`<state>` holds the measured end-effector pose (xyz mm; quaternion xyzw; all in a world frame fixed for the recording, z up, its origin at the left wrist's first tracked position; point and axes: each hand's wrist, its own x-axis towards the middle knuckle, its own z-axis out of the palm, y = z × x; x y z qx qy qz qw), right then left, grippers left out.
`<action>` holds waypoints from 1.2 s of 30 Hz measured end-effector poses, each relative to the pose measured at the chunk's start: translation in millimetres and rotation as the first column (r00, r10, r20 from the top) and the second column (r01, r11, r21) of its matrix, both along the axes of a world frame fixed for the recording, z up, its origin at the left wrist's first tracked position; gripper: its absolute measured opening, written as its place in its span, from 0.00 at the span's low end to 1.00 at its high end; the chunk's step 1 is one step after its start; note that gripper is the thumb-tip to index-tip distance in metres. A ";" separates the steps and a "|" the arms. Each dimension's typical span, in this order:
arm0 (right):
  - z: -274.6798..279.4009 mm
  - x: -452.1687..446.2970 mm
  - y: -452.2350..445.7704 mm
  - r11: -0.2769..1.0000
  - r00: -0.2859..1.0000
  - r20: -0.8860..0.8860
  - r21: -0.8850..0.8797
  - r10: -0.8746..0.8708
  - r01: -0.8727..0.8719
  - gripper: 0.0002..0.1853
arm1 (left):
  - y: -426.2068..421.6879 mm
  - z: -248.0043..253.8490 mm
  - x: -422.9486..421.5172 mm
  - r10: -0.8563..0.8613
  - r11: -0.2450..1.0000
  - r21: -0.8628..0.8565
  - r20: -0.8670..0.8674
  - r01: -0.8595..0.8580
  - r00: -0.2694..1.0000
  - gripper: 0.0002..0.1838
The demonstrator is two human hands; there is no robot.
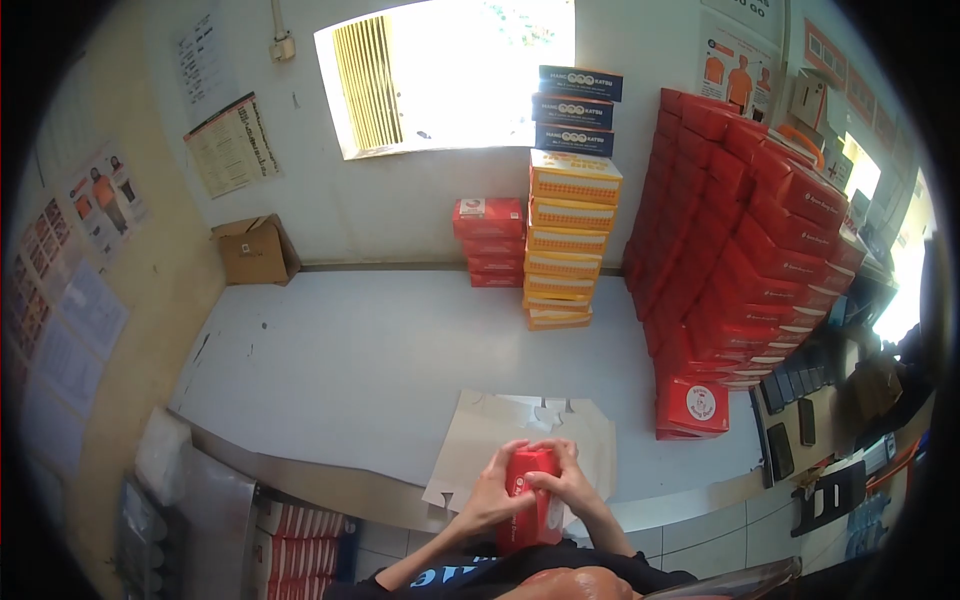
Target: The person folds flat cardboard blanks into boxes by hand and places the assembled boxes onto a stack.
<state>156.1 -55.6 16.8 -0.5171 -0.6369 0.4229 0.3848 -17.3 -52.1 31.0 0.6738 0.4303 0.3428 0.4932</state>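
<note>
A red cardboard box [530, 525] with white lettering is held close to my body at the table's front edge. My left hand [489, 494] wraps around its left side, fingertips over the far end. On the other side my right hand [568, 482] grips the same box, its thumb across the printed face. Beneath and beyond both hands lies a flat, unfolded cardboard sheet [470, 430], plain greyish-brown side up, with cut slots and tabs along its edges. The box's underside is hidden from me.
Red boxes [760, 240] rise in a tall stack at the right, with one red box [692, 405] in front. Yellow boxes [570, 215] topped by dark boxes [573, 112] stand at the back, beside a short red pile [490, 240]. A brown carton [255, 252] sits back left.
</note>
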 end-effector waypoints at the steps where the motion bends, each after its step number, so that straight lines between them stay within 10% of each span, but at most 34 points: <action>1: 12.7 5.4 -0.4 0.994 0.992 -0.126 -0.102 0.013 -0.026 0.32 | 3.4 3.3 -1.9 -0.017 0.983 -0.181 0.087 0.033 0.996 0.46; 4: 22.4 12.7 -3.9 0.976 0.960 -0.281 -0.213 -0.008 -0.054 0.32 | 4.5 1.2 11.4 0.074 0.962 -0.274 0.255 -0.002 0.964 0.49; 6: 8.4 15.3 -1.7 0.993 0.995 -0.032 -0.079 -0.095 0.093 0.35 | -4.7 -4.7 26.5 0.016 0.986 -0.165 0.152 0.010 0.988 0.53; 8: -9.1 30.7 -13.0 0.992 0.995 0.088 -0.118 -0.043 0.054 0.44 | -15.1 -7.6 32.4 -0.073 0.997 -0.004 -0.110 0.073 0.991 0.54; 15: -13.7 49.6 -59.4 0.963 0.963 -0.009 0.020 0.269 -0.269 0.66 | -35.9 4.1 19.0 -0.200 0.980 -0.017 -0.054 0.199 0.978 0.63; 17: 25.2 64.9 -52.1 0.967 0.976 0.032 0.134 0.216 -0.218 0.61 | -35.0 7.8 35.3 -0.235 0.959 -0.088 0.276 0.268 0.932 0.67; 19: 33.0 64.6 -45.5 0.966 0.956 0.286 0.224 0.057 -0.125 0.59 | -34.3 21.2 52.3 -0.090 0.985 0.151 0.026 0.086 0.996 0.66; 21: 46.7 64.0 -43.0 0.944 0.952 0.292 0.329 -0.096 -0.006 0.60 | -23.8 29.8 77.3 0.184 0.980 0.023 0.253 -0.196 0.950 0.59; 24: 45.7 53.3 -40.4 0.785 0.847 -0.188 0.318 -0.497 0.532 0.70 | -6.6 -8.5 88.8 0.380 0.922 -0.173 0.569 -0.345 0.729 0.50; 26: 43.2 53.5 -37.3 0.902 0.747 -0.574 0.034 -0.335 0.431 0.71 | -9.9 -15.7 113.5 0.358 0.932 -0.175 0.569 -0.316 0.741 0.47; 32: 89.2 205.3 -36.3 0.823 0.774 -0.451 0.136 -0.444 0.551 0.52 | 18.8 -5.0 179.9 0.204 0.968 -0.250 0.722 -0.026 0.662 0.38; 35: 40.1 305.1 -7.4 0.765 0.679 -0.408 -0.077 -0.610 0.640 0.41 | 65.5 -15.9 225.8 0.135 0.974 -0.224 0.479 -0.028 0.867 0.44; 36: -1.1 331.1 4.8 0.652 0.635 -0.151 -0.109 -0.757 0.751 0.36 | 74.6 -38.2 253.3 0.069 0.987 -0.160 0.365 -0.011 0.929 0.45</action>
